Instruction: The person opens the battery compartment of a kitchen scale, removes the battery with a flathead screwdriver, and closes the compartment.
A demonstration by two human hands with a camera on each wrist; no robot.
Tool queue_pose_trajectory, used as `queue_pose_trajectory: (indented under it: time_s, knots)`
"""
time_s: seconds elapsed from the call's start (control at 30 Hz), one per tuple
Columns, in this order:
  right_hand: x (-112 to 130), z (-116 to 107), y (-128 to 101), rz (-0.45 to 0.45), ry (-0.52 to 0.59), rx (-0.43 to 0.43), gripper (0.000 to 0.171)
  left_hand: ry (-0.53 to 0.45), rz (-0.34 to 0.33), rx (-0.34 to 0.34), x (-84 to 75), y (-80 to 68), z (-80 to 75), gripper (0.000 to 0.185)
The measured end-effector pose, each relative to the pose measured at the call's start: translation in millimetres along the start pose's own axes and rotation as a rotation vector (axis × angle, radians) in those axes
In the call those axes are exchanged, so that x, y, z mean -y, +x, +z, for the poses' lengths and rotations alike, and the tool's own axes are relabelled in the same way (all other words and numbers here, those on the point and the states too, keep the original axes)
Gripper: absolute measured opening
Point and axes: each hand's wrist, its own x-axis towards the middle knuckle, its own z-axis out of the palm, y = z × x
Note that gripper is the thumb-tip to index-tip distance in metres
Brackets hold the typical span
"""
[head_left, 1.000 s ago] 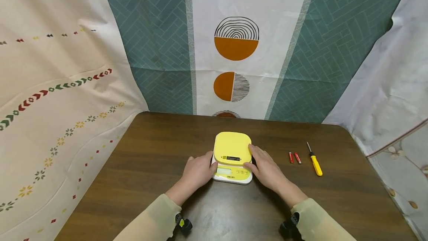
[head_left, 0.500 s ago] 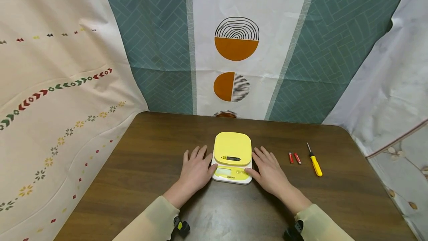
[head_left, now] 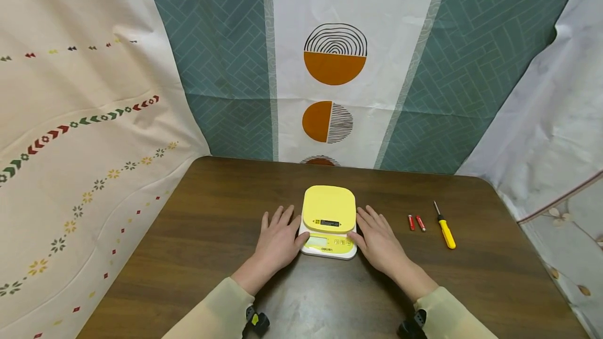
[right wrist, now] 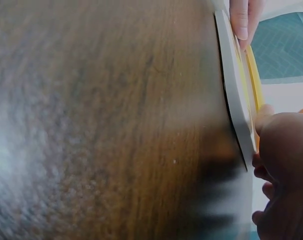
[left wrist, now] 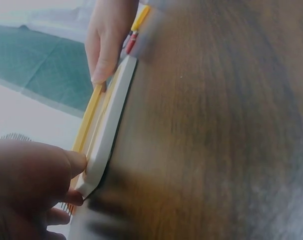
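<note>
Scale (head_left: 328,220): sitting flat near the middle of the tabletop (head_left: 212,224), yellow platform up, display and buttons facing the person.
Left hand (head_left: 279,238): lying palm down on the tabletop just beside the scale's left edge, fingers spread and straight, thumb touching the white base; holding nothing.
Right hand (head_left: 378,238): mirroring on the right edge, fingers straight and apart, thumb against the front corner of the base; gripping nothing.
Wrist views: showing each thumb (left wrist: 71,162) meeting the pale rim of the base, platform edge just above.
Doing it well: likely keeping both thumbs low on the white base, not on the yellow platform, pressing evenly from both sides so the scale is not twisting or sliding on the smooth wood.
Care: avoiding the buttons on the front strip; keeping the palms flat for steadiness.
Batteries (head_left: 415,222): two small red ones lying side by side, right of the right hand, apart from it.
Screwdriver (head_left: 445,229): yellow-handled, lying just beyond the batteries, tip pointing away.
Backdrop: patterned cloths hanging behind and beside the tabletop.
</note>
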Motion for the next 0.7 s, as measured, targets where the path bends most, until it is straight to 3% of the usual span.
queue_pose_trajectory:
  time_s: [0.37,0.7]
  knots:
    - [0,1,-2,0.006,-0.028,-0.02,0.072,-0.004,0.015,0.012,2.7,-1.3,-0.5,0.059]
    - [-2,-1,-9,0.037,-0.117,-0.047,0.083,0.109,-0.028,-0.042,13.5,0.8,-9.2,0.072]
